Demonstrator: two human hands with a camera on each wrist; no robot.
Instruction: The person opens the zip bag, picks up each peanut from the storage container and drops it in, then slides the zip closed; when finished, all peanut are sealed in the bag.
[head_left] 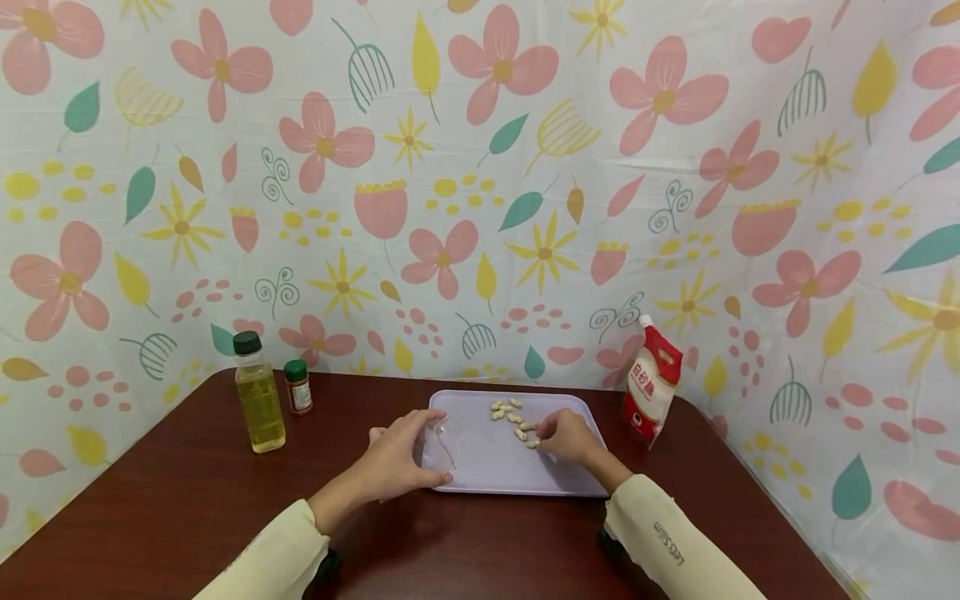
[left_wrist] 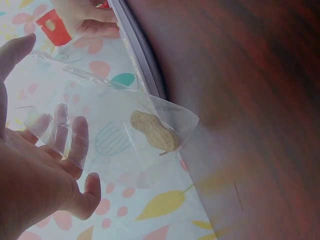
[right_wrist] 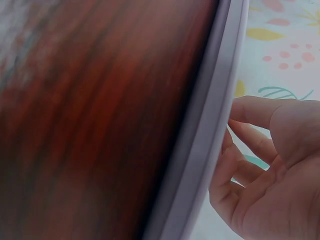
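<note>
My left hand holds a clear plastic bag over the left end of the lilac tray, thumb and fingers spread wide along it. Inside the bag, one unshelled peanut lies near the lower corner in the left wrist view. Several more peanuts are scattered on the tray's back and middle. Over the right part of the tray, my right hand pinches with curled fingers at a peanut. The tray's rim hides those fingertips in the right wrist view.
A bottle of yellow oil and a small green-capped jar stand at the back left of the dark wooden table. Right of the tray is a red and white spouted pouch. A flower-patterned cloth hangs behind.
</note>
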